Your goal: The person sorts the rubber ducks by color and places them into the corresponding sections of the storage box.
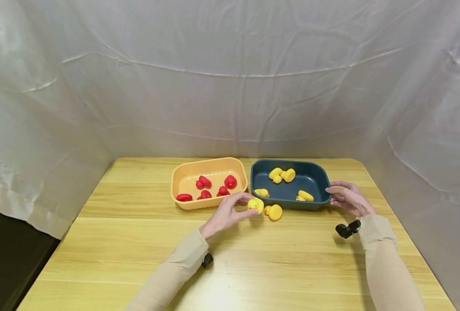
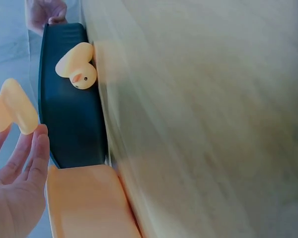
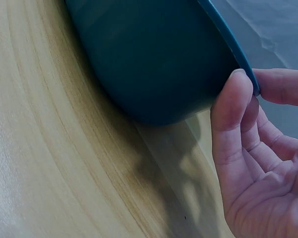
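In the head view my left hand pinches a yellow rubber duck between thumb and fingers, just above the table before the two bins. A second yellow rubber duck lies tipped on the table beside it, against the front of the dark blue bin. With thumb and fingers, my right hand grips that bin's right rim; the right wrist view shows the thumb at the rim. Several yellow ducks lie inside the blue bin.
Left of the blue bin stands an orange bin with several red rubber ducks in it. Both bins sit near the back of the wooden table. A pale sheet hangs behind and along the sides.
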A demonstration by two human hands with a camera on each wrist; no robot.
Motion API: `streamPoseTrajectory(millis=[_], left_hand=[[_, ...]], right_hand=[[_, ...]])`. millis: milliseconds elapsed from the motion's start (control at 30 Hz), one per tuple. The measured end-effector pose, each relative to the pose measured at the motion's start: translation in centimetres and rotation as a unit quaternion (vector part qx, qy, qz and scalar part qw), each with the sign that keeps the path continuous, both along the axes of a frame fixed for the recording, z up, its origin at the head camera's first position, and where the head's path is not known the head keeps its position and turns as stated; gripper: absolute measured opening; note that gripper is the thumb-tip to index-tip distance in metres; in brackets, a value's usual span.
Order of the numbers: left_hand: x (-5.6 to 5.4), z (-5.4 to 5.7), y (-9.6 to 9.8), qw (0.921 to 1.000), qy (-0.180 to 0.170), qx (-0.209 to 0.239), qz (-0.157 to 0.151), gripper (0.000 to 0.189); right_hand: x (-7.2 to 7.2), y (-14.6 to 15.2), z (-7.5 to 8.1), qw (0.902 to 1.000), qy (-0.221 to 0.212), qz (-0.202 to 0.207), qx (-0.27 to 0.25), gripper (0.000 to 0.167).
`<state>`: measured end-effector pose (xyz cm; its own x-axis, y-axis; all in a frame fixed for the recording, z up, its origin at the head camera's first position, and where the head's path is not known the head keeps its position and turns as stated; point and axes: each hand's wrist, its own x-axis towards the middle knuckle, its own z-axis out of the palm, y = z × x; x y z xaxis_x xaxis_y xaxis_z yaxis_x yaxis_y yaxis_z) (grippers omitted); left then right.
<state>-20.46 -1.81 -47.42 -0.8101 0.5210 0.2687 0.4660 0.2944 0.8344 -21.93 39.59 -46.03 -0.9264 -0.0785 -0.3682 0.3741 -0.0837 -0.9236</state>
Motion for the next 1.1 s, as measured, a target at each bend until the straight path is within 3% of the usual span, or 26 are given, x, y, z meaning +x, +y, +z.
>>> streamPoseTrajectory(millis=[367,700,1100], left_hand=[[-0.2,0.8,0.9,0.9984,0.000,0.046,0.032,0.033],[-0.9,1.9,2.2,0.9971,-0.025,0.045,0.055,0.038],[-2.7,2.6,3.6,0.9982,-0.009,0.017,0.057,0.042]], right_hand=[[0.0,-0.1,0.0,1.0000,-0.001,-0.003,0.004,0.025],[0.0,-0.1,-0.1,0.9999,-0.003,-0.002,0.016,0.028],[0.0,-0.1,0.0,1.0000,-0.006,-0.004,0.004,0.029]])
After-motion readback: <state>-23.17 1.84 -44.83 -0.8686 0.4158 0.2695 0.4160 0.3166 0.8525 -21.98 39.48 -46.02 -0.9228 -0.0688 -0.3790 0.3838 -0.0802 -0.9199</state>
